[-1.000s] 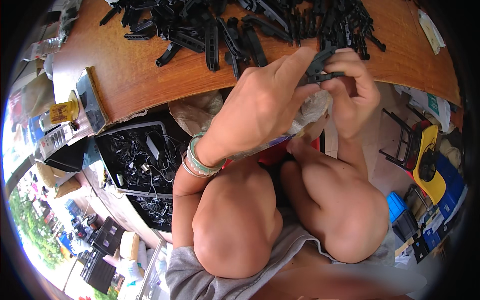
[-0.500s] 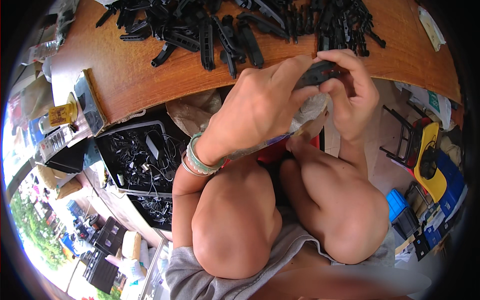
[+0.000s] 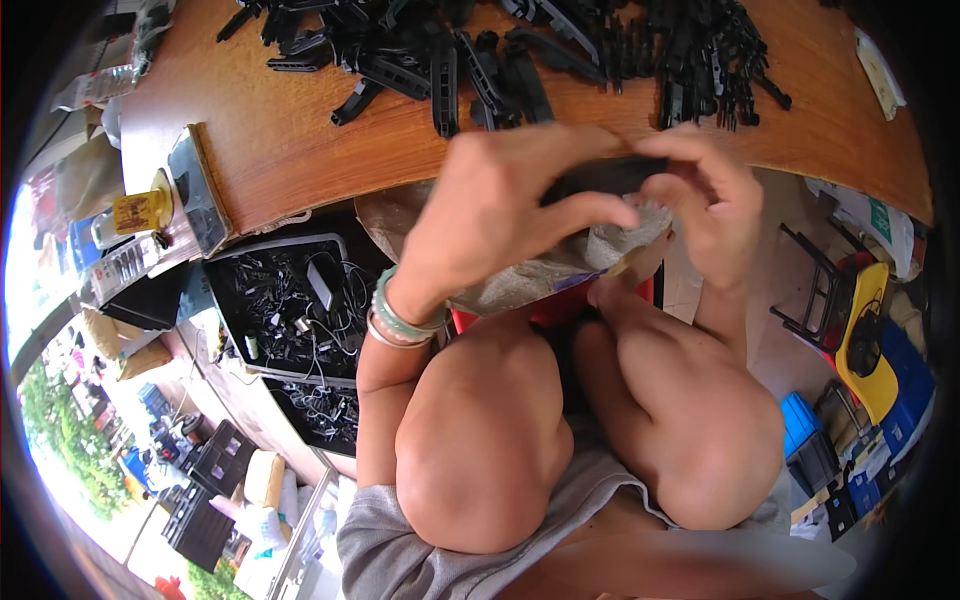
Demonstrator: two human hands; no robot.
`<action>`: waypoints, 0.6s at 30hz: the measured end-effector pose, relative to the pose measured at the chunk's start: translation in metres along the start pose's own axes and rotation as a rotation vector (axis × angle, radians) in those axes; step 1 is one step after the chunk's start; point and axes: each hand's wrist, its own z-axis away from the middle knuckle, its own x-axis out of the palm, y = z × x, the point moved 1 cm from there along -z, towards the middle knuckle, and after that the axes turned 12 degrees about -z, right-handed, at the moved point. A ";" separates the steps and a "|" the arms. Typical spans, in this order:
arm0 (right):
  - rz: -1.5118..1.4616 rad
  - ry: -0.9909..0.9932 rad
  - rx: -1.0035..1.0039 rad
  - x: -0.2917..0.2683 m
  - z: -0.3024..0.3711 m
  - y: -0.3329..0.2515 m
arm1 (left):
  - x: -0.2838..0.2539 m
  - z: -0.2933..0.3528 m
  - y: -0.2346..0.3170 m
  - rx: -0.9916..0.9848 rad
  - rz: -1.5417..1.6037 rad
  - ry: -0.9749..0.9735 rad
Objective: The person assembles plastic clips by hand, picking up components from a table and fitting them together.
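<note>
A dark, elongated black plastic part [image 3: 602,178], blurred by motion, lies between my two hands just off the table's near edge. My left hand [image 3: 495,205] curves round its left side, thumb below and fingers above; beaded bracelets circle that wrist. At the other end my right hand [image 3: 712,200] has bent fingers and thumb closed on the part. The fingertips and the part's outline are smeared. Past the hands, a heap of black plastic clips [image 3: 440,75] covers the far side of the table, with smaller black parts [image 3: 710,65] to its right.
The wooden table [image 3: 290,140] spans the top. Below its edge hangs a translucent plastic bag [image 3: 530,285] above my knees. Black trays [image 3: 285,300] of small parts and cables stand at left. A dark flat box [image 3: 197,190] lies on the left edge. A yellow stool [image 3: 868,350] is at right.
My hands and the black part have lowered slightly toward me. My left thumb and fingers have spread wider apart. The whole view has shifted a little, moving the table rightward in the picture.
</note>
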 end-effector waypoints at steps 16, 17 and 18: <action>0.963 -0.088 -0.281 -0.061 -0.055 -0.014 | -0.014 0.010 -0.042 -0.394 -0.777 0.174; 0.897 -0.159 -0.241 -0.065 -0.051 -0.015 | -0.013 0.010 -0.042 -0.393 -0.771 0.173; 0.904 -0.157 -0.237 -0.067 -0.046 -0.015 | -0.014 0.009 -0.043 -0.460 -0.618 0.229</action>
